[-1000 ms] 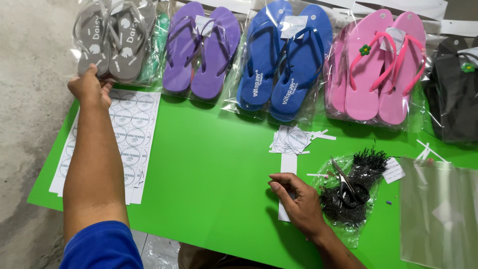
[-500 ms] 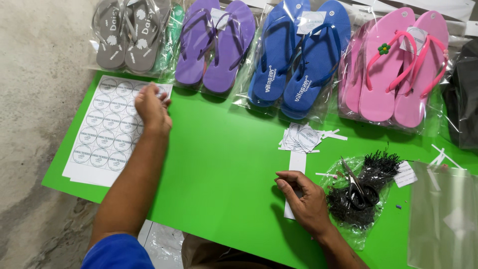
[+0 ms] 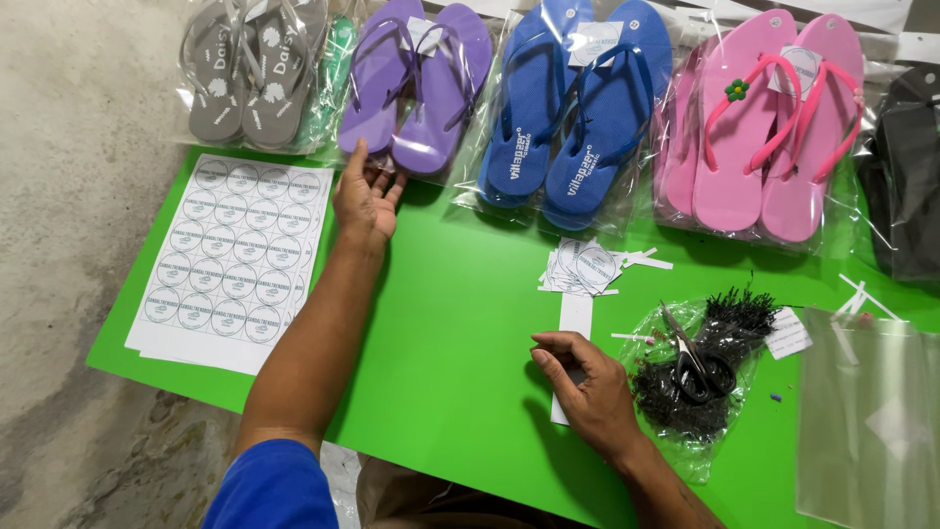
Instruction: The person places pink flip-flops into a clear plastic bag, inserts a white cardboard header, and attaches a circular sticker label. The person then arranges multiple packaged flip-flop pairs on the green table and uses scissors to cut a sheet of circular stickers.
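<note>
My left hand (image 3: 364,199) lies open, fingers spread, at the heel end of the bagged purple flip-flops (image 3: 416,83), its fingertips touching the bag. Just left of it lies a white sheet of round printed labels (image 3: 235,260). My right hand (image 3: 586,387) rests on the green board (image 3: 450,333) with its fingers pinched on a white paper strip (image 3: 575,318). A pile of cut round labels (image 3: 586,267) lies above that strip.
Bagged flip-flop pairs line the far edge: grey (image 3: 245,69), blue (image 3: 573,108), pink (image 3: 759,127) and black (image 3: 906,186). Scissors (image 3: 693,358) lie on a bag of black ties (image 3: 700,377). Empty clear bags (image 3: 867,421) sit at right. Concrete floor lies left.
My left hand moved right from the grey pair, across the label sheet, to the purple pair. My right hand stayed on the paper strip. The camera view shifted slightly.
</note>
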